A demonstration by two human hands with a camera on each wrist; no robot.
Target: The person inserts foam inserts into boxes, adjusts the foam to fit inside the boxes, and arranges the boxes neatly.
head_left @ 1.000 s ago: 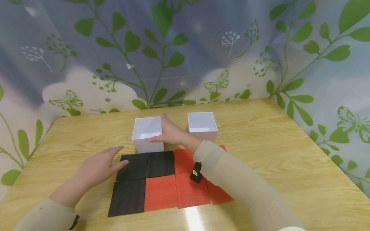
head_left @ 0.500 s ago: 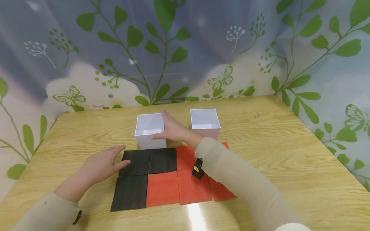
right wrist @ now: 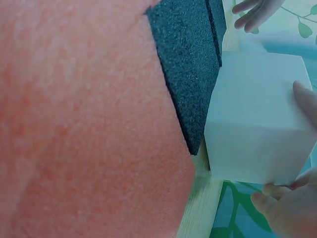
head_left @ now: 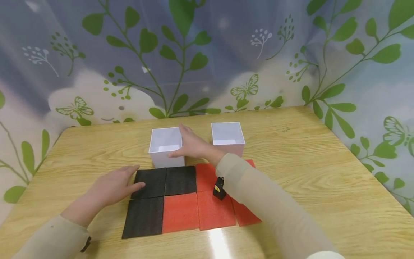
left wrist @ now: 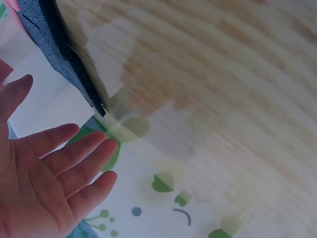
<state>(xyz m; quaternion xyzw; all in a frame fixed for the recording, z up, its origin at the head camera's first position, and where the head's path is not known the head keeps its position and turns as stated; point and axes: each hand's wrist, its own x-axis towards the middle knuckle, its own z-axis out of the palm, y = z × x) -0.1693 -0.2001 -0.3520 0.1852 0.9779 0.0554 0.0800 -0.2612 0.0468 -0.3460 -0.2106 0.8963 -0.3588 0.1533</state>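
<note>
My right hand (head_left: 194, 144) holds the right side of a white open-topped box (head_left: 167, 159), thumb on its front wall and fingers along its right side. That box stands upright just behind a patchwork of black squares (head_left: 143, 217) and red squares (head_left: 180, 212) laid edge to edge; the right forearm hides part of the red ones. My left hand (head_left: 113, 185) hovers by the patchwork's left edge, fingers extended and thumb spread, holding nothing. In the left wrist view its palm (left wrist: 39, 183) is visible. The right wrist view shows the right thumb (right wrist: 306, 101) against the box.
A second white box (head_left: 229, 148) stands to the right of the first, behind the red squares. Everything rests on a wood-grain table (head_left: 307, 172). Leaf-patterned curtains (head_left: 207, 72) rise along the table's back and sides.
The head view has shifted slightly. Both hands, the boxes and the squares keep nearly the same places relative to one another.
</note>
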